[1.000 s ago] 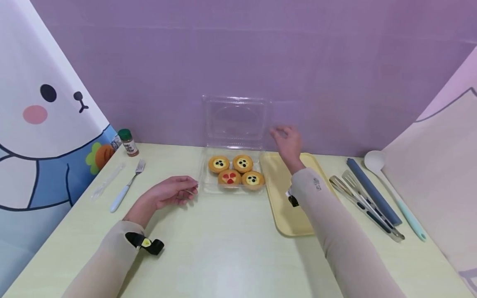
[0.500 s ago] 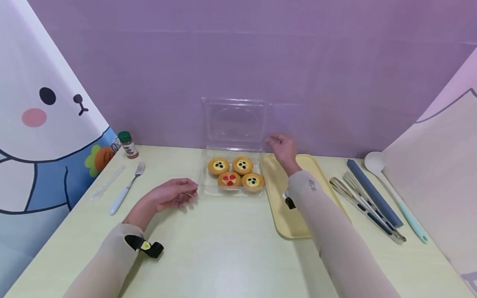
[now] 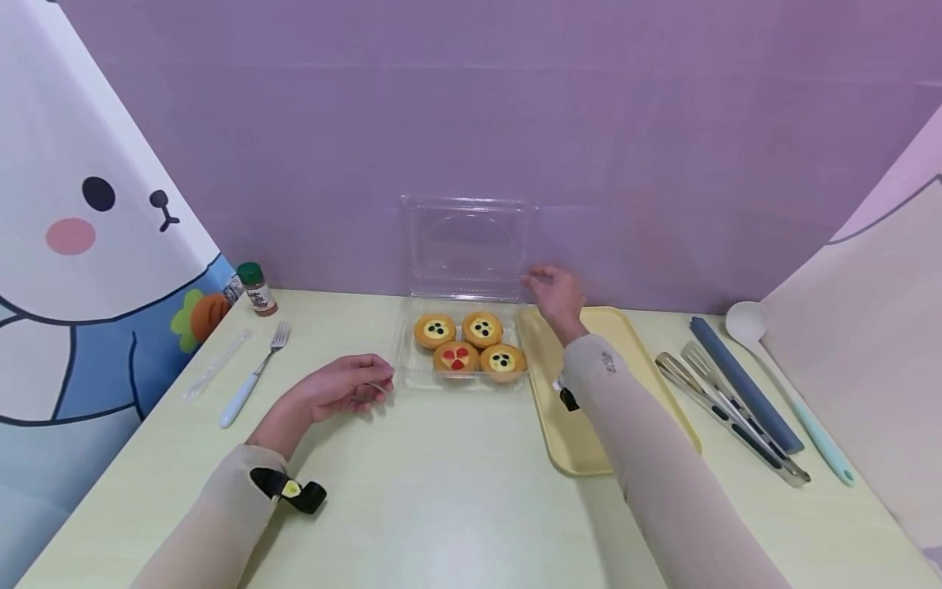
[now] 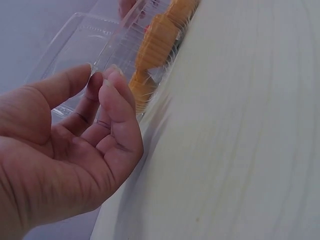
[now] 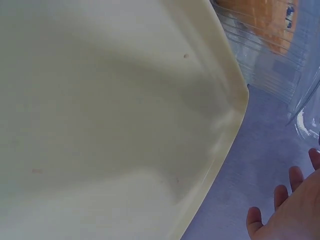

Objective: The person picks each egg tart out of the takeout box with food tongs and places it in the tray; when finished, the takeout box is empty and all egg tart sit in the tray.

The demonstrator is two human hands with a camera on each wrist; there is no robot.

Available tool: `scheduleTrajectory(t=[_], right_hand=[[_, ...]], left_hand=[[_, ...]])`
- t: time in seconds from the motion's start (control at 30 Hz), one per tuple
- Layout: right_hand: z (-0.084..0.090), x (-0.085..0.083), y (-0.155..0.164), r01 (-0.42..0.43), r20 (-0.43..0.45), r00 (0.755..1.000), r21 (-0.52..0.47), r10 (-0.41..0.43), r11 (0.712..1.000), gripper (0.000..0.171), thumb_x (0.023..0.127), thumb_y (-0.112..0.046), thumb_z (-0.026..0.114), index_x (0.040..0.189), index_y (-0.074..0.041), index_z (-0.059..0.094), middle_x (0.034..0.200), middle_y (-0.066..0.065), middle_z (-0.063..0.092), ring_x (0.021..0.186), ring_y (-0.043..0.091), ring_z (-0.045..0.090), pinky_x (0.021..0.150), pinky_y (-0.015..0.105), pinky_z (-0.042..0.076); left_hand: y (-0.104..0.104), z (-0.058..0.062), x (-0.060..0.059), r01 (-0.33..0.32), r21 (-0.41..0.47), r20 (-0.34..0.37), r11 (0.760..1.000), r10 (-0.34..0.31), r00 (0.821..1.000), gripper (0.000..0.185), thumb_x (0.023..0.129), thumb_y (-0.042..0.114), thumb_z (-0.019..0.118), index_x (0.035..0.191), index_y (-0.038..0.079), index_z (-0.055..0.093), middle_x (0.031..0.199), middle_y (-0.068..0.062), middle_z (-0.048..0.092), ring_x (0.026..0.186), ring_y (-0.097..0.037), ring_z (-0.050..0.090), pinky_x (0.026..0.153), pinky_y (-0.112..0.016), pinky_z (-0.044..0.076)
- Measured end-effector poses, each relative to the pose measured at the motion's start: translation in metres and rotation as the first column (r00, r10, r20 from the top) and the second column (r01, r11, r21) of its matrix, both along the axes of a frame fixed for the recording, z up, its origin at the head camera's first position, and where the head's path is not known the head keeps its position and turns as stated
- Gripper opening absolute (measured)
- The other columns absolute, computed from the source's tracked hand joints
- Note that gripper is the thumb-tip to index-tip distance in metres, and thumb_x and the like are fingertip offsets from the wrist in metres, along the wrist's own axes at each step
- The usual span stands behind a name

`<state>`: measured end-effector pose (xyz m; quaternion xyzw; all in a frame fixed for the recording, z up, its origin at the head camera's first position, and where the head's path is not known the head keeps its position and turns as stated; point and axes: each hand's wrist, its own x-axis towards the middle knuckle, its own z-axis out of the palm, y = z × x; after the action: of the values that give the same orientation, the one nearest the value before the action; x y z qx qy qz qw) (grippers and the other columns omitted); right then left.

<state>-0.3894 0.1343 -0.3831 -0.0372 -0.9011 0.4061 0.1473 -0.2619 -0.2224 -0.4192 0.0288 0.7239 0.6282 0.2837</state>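
Observation:
A clear plastic clamshell container (image 3: pixel 421 378) stands at the back of the table, its lid (image 3: pixel 471 245) raised against the purple backdrop. Inside sit several tarts, one with red pieces on top (image 3: pixel 455 358) and others, like the back-left tart (image 3: pixel 434 329), with dark berries. My left hand (image 3: pixel 346 384) is at the container's left front corner; in the left wrist view its thumb and index finger pinch the rim. Beside the lid's lower right edge, my right hand (image 3: pixel 558 301) has fingertips right at the plastic. The right wrist view shows that hand's fingers (image 5: pixel 296 177) spread and relaxed, its thumb out of frame.
A yellow tray (image 3: pixel 567 446) lies right of the container, under my right forearm. Farther right are metal tongs (image 3: pixel 724 421), a dark blue bar (image 3: pixel 746 384) and a ladle (image 3: pixel 791 393). On the left are a fork (image 3: pixel 253 376), a wrapped clear utensil (image 3: pixel 217 364) and a green-capped jar (image 3: pixel 257 290).
My right hand has come down and slightly left to the lid's right edge, then stayed there. The left hand, container and tarts have kept their places.

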Motion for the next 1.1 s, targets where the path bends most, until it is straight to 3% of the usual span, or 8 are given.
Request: scheduleTrajectory(t=[0.67,0.93,1.1], right_hand=[[-0.0004,-0.0033,-0.0029,0.036,0.001,0.999,-0.037,-0.036,0.999,0.024,0.092,-0.036,0.070,0.108,-0.019,0.077,0.124,0.000,0.072,0.132,0.028,0.052,0.112,0.061,0.023],[0.0017,-0.0041,-0.0034,0.026,-0.002,1.000,-0.046,-0.026,0.999,0.022,0.092,-0.034,0.071,0.106,-0.018,0.077,0.118,0.001,0.074,0.121,0.026,0.060,0.109,0.059,0.028],[0.0040,-0.0013,-0.0002,-0.001,0.014,1.000,-0.036,0.001,0.999,0.032,0.092,-0.039,0.069,0.116,-0.016,0.073,0.122,0.004,0.072,0.118,0.026,0.061,0.107,0.056,0.033]], left_hand=[[-0.0005,-0.0005,0.0007,-0.021,0.009,-0.009,1.000,0.021,1.000,0.033,0.103,0.027,0.058,0.122,-0.001,0.053,0.095,0.003,0.066,0.081,-0.010,0.062,0.066,-0.023,0.051],[0.0002,-0.0006,0.0013,-0.024,-0.001,-0.013,1.000,0.024,1.000,0.035,0.103,0.027,0.057,0.124,-0.001,0.053,0.095,0.003,0.066,0.082,-0.011,0.062,0.067,-0.024,0.051],[-0.0004,-0.0014,0.0006,-0.020,0.004,-0.007,1.000,0.020,1.000,0.035,0.102,0.028,0.058,0.123,0.000,0.054,0.095,0.003,0.066,0.082,-0.010,0.063,0.069,-0.024,0.052]])
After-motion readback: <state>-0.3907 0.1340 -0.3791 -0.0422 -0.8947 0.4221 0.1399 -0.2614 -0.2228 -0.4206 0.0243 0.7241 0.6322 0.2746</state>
